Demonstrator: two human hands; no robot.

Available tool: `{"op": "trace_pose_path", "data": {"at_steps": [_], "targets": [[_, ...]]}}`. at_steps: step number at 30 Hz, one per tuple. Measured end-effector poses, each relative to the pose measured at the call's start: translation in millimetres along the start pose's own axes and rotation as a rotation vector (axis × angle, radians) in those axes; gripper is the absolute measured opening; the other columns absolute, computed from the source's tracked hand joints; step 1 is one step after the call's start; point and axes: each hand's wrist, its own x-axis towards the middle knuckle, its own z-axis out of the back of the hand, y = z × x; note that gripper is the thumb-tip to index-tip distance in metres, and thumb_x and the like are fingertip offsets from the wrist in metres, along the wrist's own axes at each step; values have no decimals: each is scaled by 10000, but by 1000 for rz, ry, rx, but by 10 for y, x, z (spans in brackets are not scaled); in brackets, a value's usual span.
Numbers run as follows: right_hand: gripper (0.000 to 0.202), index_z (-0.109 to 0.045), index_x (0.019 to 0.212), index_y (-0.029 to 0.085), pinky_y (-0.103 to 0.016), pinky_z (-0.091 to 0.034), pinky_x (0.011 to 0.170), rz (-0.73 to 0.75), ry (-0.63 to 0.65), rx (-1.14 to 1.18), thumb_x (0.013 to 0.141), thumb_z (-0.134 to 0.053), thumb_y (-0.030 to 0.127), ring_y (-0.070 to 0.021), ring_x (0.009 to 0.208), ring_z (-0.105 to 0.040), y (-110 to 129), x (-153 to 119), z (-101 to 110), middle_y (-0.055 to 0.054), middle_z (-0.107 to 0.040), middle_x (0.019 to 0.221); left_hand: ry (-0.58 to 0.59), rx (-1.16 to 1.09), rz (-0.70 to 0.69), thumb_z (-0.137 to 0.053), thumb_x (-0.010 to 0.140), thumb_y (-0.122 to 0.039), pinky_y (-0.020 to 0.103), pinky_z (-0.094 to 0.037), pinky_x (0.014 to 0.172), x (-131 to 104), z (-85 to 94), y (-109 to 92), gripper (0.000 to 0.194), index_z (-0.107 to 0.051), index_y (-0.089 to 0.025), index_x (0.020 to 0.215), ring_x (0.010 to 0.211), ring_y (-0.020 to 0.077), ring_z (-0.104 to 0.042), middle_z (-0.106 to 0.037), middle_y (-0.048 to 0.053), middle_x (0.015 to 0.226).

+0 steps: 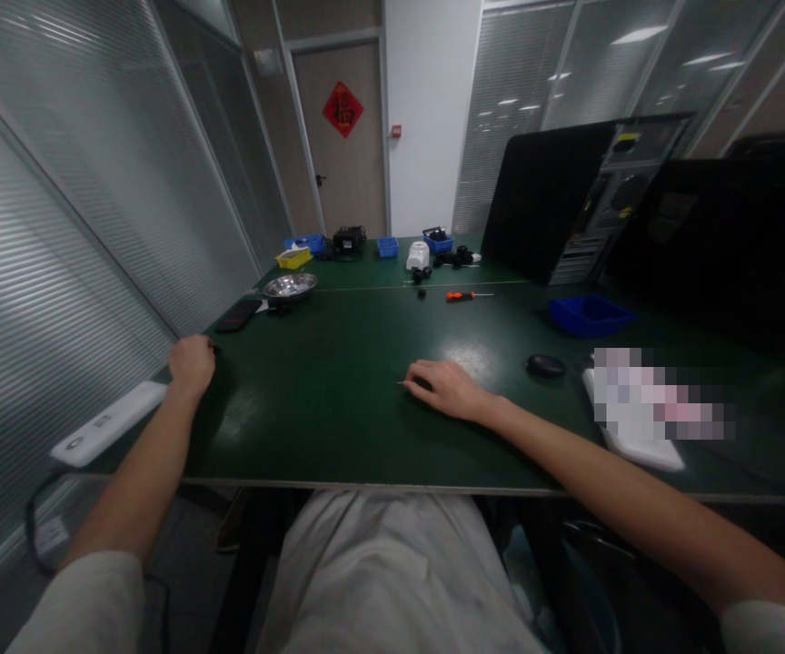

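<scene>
Right hand: set low over the green tabletop, near the middle of its front half. Grip is narrow, fingers closed around a slim tool with a dark handle and thin metal shaft. Shaft points left, roughly level, out past the fingertips; whether its tip touches the surface cannot be told.

Left hand: at the left side of the table, fingers curled in. A small dark item shows at the finger side; cannot tell whether the hand grips it or merely lies against it.

Near the left hand: a long white plastic power strip on the near side, a flat black rectangular phone-like device just beyond.

Further back on the left: a round shiny metal bowl, then a shallow yellow plastic tray.

Beyond the right hand: an orange-and-black-handled screwdriver, lying flat, shaft to the right. To the right of that hand: an oval black computer mouse, apart from it; behind the mouse, an open dark-blue plastic tray.
</scene>
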Motion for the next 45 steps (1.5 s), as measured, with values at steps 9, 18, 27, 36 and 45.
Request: {"op": "trace_pose_path", "data": {"at_steps": [9, 18, 27, 36, 45], "targets": [[244, -647, 1046, 218, -268, -371, 706, -8, -7, -16, 1046, -476, 392, -161, 815, -616, 15, 0, -8, -41, -683, 984, -85, 146, -71, -539, 949, -242, 374, -463, 889, -46, -32, -317, 294, -762, -107, 1086, 1060, 321, -617, -699, 174, 1119], [235, -646, 1057, 220, -266, -364, 696, -28, -5, -10, 1044, -480, 386, -160, 816, -619, 16, -4, -1, -41, -687, 993, 178, -368, -845, -595, 988, -313, 334, -486, 878, -917, -122, -1987, 223, -767, -205, 1080, 968, 212, -635, -711, 68, 1072], [230, -661, 1046, 221, -263, -329, 669, -53, -11, -49, 1039, -495, 380, -152, 797, -601, 51, -14, 15, -38, -681, 974, 242, -540, -1033, -641, 963, -275, 339, -482, 901, -1345, -374, -2554, 149, -758, -188, 996, 1000, 210, -597, -656, 75, 1029], [238, -658, 1017, 214, -268, -314, 677, -58, 7, -90, 1035, -498, 390, -154, 795, -592, 62, -4, -2, -39, -672, 964, 390, -692, -880, -688, 928, -356, 252, -450, 669, -1275, -472, -2502, 304, -735, -164, 1159, 726, 138, -556, -653, 56, 926], [242, -664, 1037, 223, -272, -296, 652, -47, -5, -121, 1033, -498, 399, -150, 783, -581, 80, -18, -5, -35, -661, 962, 419, -746, -886, -693, 929, -330, 263, -482, 750, -1297, -449, -2520, 224, -785, -170, 1056, 807, 151, -617, -701, 69, 999]]}}
